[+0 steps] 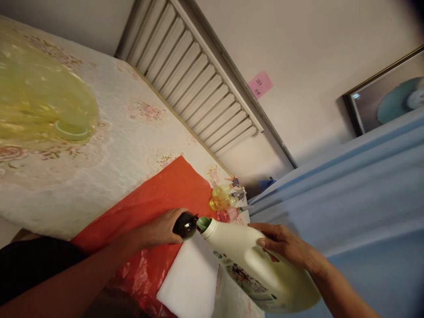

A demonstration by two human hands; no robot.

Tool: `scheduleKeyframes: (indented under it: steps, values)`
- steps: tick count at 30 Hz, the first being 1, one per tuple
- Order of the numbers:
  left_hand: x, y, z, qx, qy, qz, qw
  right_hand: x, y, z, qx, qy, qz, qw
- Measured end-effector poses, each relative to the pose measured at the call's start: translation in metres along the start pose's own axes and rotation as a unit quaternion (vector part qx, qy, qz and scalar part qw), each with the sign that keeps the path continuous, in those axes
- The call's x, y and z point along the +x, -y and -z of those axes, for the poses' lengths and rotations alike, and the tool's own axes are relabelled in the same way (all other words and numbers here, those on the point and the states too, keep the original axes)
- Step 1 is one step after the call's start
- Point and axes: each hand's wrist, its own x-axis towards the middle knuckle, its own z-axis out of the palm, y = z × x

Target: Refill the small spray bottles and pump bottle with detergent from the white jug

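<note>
My right hand point(285, 244) grips a large cream detergent jug point(255, 265) with a green open spout, tilted so that its mouth points left. The spout meets the mouth of a small dark round bottle point(185, 225), which my left hand point(159, 229) holds over a red plastic sheet point(165, 194). Under the jug lies a white folded cloth point(192, 278).
Several small spray bottles point(225, 201), yellow and pink, lie at the table's far corner. A floral tablecloth point(109, 150) covers the table, with a yellow translucent container point(36, 106) at the left. Blue fabric point(357, 198) fills the right; a slatted panel point(198, 84) leans on the wall.
</note>
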Motion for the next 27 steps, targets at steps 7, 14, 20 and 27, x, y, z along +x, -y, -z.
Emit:
scheduleKeyframes:
  steps: [7,14,20,27]
  values:
    - [0.0001,0.0040,-0.0008,-0.008,0.002,-0.002,1.000,-0.0014,0.0024,0.0000,0.003,0.005,0.009,1.000]
    - [0.0004,0.0028,-0.0002,-0.002,0.002,-0.003,1.000,0.0004,-0.0002,0.0000,0.001,0.001,0.002,1.000]
    - [0.0006,0.0007,0.0000,0.001,0.000,-0.005,1.000,0.0009,-0.0006,0.0005,-0.002,0.001,0.008,1.000]
    - [0.0002,0.0011,-0.0005,-0.005,0.003,0.004,1.000,0.0003,0.0004,0.0004,0.001,-0.002,0.005,1.000]
